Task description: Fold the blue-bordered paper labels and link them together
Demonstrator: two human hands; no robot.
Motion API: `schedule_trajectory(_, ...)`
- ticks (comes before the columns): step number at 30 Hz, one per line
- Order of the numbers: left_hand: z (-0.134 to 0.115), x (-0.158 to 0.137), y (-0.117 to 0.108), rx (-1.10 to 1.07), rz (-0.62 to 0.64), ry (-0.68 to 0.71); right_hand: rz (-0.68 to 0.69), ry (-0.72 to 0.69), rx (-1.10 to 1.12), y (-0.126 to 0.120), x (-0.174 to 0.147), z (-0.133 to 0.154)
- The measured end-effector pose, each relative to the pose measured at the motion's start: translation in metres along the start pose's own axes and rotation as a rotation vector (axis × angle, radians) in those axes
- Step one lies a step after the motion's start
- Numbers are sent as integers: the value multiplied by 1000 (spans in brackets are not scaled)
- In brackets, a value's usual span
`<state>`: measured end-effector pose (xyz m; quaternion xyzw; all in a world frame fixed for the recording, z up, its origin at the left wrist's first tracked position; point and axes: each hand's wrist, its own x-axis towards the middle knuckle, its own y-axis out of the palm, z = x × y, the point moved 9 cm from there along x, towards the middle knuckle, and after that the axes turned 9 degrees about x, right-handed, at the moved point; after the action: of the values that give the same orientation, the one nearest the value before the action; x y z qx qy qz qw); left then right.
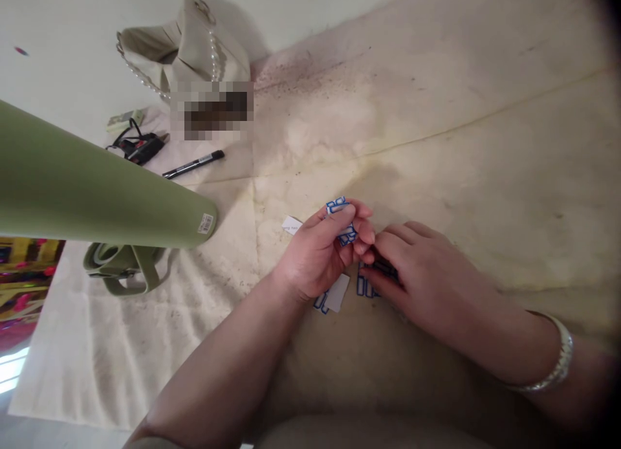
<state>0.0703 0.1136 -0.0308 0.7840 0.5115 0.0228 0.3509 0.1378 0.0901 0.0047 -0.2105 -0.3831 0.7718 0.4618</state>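
Observation:
My left hand (pixel 317 245) is closed, palm turned up, with the thumb pressing a small bunch of white, blue-bordered label stickers (pixel 336 209) against the fingers. My right hand (pixel 420 271) bends palm down just beside it, its fingertips close to the left fingers. Its thumb and fingers come together over something dark, which I cannot make out. Under the right hand more blue-bordered stickers (pixel 363 284) lie on the cloth. Below my left wrist a plain white paper piece (pixel 338 293) partly covers another blue-bordered piece (pixel 321 303). A small printed paper slip (pixel 291 225) shows behind the left thumb base.
A pale, creased cloth (pixel 460 158) covers the surface. At left a large green cylinder (pixel 97 184) stands over a green strap (pixel 130 271). Farther back are a black pen (pixel 194 164), a black corded tool (pixel 140 148) and a cream bag (pixel 194 57) with a pearl strap.

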Motion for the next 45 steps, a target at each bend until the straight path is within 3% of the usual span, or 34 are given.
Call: schedule_trajectory(45, -1, 0, 0, 9, 5, 5, -8, -20, -16, -1, 0, 2)
